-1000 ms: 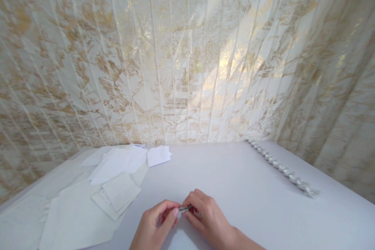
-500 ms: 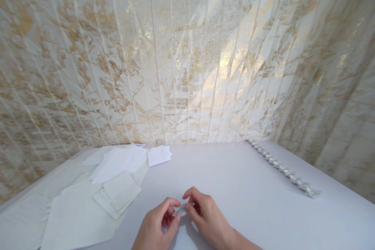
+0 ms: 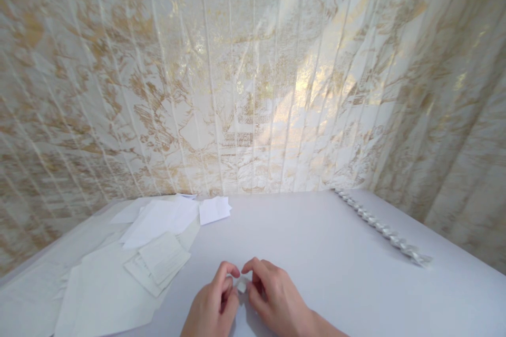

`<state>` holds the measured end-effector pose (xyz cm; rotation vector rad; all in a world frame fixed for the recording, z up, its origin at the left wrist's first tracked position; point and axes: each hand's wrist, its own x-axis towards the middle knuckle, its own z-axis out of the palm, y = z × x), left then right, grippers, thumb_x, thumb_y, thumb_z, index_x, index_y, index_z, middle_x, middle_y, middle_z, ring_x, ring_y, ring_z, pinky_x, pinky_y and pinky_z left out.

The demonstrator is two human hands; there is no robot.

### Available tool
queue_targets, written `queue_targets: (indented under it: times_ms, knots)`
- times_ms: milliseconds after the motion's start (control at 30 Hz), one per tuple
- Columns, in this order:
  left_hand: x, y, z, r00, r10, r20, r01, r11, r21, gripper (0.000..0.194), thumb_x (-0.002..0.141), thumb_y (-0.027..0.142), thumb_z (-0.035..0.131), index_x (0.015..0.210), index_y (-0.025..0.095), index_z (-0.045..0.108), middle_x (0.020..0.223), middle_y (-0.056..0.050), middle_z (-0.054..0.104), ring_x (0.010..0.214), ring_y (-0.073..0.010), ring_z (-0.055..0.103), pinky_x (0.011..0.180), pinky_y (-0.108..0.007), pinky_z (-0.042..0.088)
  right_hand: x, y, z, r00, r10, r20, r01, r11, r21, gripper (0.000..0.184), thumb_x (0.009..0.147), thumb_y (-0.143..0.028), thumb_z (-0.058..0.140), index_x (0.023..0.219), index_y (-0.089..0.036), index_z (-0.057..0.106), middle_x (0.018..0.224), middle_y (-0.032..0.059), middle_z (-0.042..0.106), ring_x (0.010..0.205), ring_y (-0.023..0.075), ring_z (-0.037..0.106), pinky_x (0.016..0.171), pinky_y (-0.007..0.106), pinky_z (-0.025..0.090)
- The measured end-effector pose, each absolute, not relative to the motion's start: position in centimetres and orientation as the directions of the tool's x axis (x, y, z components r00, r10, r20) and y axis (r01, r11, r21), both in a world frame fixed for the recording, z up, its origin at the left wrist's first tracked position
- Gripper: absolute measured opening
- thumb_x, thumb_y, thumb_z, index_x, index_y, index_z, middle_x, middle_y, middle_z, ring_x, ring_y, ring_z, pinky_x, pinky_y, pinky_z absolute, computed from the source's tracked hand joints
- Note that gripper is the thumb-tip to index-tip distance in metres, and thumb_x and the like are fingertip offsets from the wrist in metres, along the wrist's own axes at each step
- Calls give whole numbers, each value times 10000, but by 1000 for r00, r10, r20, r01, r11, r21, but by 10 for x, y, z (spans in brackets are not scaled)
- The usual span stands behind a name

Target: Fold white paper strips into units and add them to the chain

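Fingers of both bare hands curled in toward each other, tips nearly meeting. Between them: a small, pale, folded piece of whitish paper (image 3: 241, 287), held from both sides. Its folds were too small to make out. Left hand (image 3: 211, 303): index finger bent over in an arch, thumb below it, tips closed in on the piece's left side. Right hand (image 3: 279, 292): index finger hooked above the piece, thumb tip at its right side, remaining fingers tucked beneath the palm. Exact contact of each fingertip partly hidden.

Under and around the fingers: a smooth, white, flat tabletop (image 3: 316, 253), a soft shadow cast just below the right hand.

Left of the fingers, and near: a little stack of greyish-white, rectangular paper slips (image 3: 164, 258), faint lines on the top one. It overlapped larger off-white paper sheets (image 3: 106, 292), spread loosely farther left. Beyond the stack, away from the person: brighter white, overlapping paper sheets (image 3: 158, 221). Ahead of the fingers and slightly left, next to those sheets: a small, bright white, roughly rectangular bundle of paper (image 3: 214, 210), right edge jagged.

Well off to the right of the fingers and ahead: a long, silvery-white, zigzag strip (image 3: 383, 231), lying diagonally, near end blurred.

Farthest out, past the table's back edge: a white fabric-like curtain with gold and brown patterning (image 3: 237, 73), hanging in vertical folds, brightly lit ahead and to the right.
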<state>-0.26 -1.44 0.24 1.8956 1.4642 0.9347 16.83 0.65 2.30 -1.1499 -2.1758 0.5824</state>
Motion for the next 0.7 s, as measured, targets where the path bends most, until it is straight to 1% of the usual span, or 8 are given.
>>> queue_targets:
  times_ms: [67,233,367,500,600,700]
  knots:
    - [-2,-15,2,151,969,194,570,-246,784,136,912,275,287,987,266,400,563,114,348,520,-159,427,551,-258,269,168,5,24,-453,839,302,572,533,-623,313,805,-53,485,1059,-188,609,771,3,607,667,152,567,650,229,403]
    - [-3,-17,9,142,968,205,536,-249,807,137,945,322,259,994,272,377,583,109,372,529,-163,453,563,-256,305,169,3,26,-436,843,314,567,529,-632,379,762,-22,449,1084,-181,568,729,-19,575,659,153,556,657,230,410]
    - [-4,-19,15,143,969,203,524,-248,815,146,950,317,254,1016,265,374,590,100,471,526,-164,487,553,-258,318,170,3,26,-442,832,335,554,547,-627,416,716,-10,445,1079,-180,553,724,-25,557,647,152,545,640,230,403]
    - [-4,-20,17,145,968,206,526,-252,812,152,948,318,264,1025,261,382,591,102,455,541,-165,504,568,-258,330,169,2,27,-443,825,351,539,558,-632,430,698,-19,452,1085,-185,537,708,-36,534,629,148,521,631,230,395]
    - [-4,-20,16,137,972,192,520,-235,821,165,946,320,248,1034,264,375,609,100,475,555,-168,511,575,-257,329,169,1,27,-446,820,360,526,565,-636,447,689,-21,451,1097,-187,527,699,-42,514,630,148,512,632,230,391]
    - [-5,-18,13,120,977,177,527,-214,823,163,943,336,267,1042,260,372,596,111,416,538,-165,468,568,-256,313,170,1,26,-448,813,372,516,575,-636,444,692,-24,448,1097,-192,519,698,-44,504,637,148,510,634,230,390]
